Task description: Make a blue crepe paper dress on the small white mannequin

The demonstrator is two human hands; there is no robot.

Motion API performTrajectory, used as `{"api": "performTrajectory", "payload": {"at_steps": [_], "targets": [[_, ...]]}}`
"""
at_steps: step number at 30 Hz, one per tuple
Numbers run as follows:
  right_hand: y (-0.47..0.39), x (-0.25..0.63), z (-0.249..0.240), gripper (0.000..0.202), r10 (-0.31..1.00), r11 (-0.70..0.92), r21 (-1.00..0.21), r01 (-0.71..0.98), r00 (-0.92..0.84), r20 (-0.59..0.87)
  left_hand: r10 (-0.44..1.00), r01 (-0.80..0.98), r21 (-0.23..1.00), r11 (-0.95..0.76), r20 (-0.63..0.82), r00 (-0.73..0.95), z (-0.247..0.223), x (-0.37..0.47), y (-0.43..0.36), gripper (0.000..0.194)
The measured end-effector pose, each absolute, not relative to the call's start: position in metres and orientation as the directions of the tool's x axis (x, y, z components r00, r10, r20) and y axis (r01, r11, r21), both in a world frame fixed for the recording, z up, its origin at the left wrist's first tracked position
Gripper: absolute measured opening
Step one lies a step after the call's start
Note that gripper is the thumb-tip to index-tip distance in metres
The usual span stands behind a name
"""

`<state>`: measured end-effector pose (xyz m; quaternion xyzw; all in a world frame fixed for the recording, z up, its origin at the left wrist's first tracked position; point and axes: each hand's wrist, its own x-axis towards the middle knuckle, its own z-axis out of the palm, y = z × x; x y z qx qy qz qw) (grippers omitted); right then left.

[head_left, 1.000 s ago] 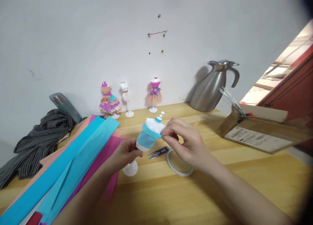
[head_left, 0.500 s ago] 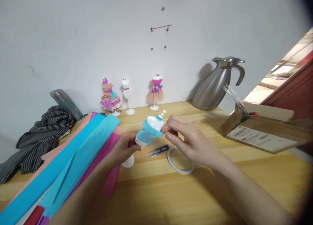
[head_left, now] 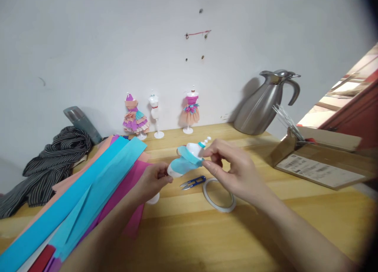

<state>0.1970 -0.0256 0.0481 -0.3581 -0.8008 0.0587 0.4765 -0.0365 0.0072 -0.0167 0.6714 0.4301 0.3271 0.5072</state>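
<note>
Between my hands a small white dress-form mannequin (head_left: 195, 149) tilts to the right, wrapped in light blue crepe paper (head_left: 183, 165). My left hand (head_left: 153, 180) is closed around its lower end; the round white base (head_left: 153, 199) shows partly below that hand. The thumb and fingers of my right hand (head_left: 232, 167) pinch the blue paper at the mannequin's upper side. Under the mannequin, blue thread snips (head_left: 193, 182) lie on the wooden table (head_left: 189, 236). Beside them is a roll of white tape (head_left: 208, 199), near my right hand.
Crepe paper strips (head_left: 97, 185) cover the left side, beside a striped cloth (head_left: 56, 161) and a bottle (head_left: 82, 124). Along the wall stand a ruffled-dress mannequin (head_left: 136, 120), a plain mannequin (head_left: 155, 112) and a pink-dressed mannequin (head_left: 191, 110). At right are a steel jug (head_left: 260, 106) and a cardboard box (head_left: 321, 165).
The mannequin has leaned further to the right and shifted slightly right, both hands staying on it. The whole view has shifted a little.
</note>
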Motion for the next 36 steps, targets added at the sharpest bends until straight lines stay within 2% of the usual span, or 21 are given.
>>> {"api": "performTrajectory", "payload": {"at_steps": [2,5,8,10,23,36], "targets": [[-0.03,0.194,0.044,0.01,0.552,0.779,-0.365,0.509,-0.282,0.785,0.923,0.24,0.967,-0.085,-0.014,0.385,-0.015,-0.033,0.004,0.013],[-0.037,0.186,0.035,0.028,0.453,0.831,-0.162,0.532,-0.478,0.753,0.94,0.232,0.97,-0.07,-0.013,0.34,-0.011,-0.029,-0.001,0.015],[-0.038,0.178,0.026,0.036,0.429,0.797,0.022,0.604,-0.592,0.682,0.945,0.197,0.979,-0.059,-0.009,0.327,-0.007,-0.027,-0.004,0.016],[-0.037,0.175,0.022,0.037,0.445,0.761,0.065,0.645,-0.592,0.672,0.946,0.184,0.981,-0.056,-0.007,0.324,-0.007,-0.028,-0.004,0.017],[-0.031,0.17,0.011,0.039,0.509,0.685,0.121,0.718,-0.591,0.626,0.956,0.145,0.986,-0.082,0.036,0.29,-0.016,-0.029,0.001,0.014],[-0.036,0.169,0.009,0.039,0.505,0.719,0.077,0.691,-0.594,0.626,0.951,0.077,0.996,-0.045,0.019,0.308,-0.014,-0.029,0.003,0.015]]}}
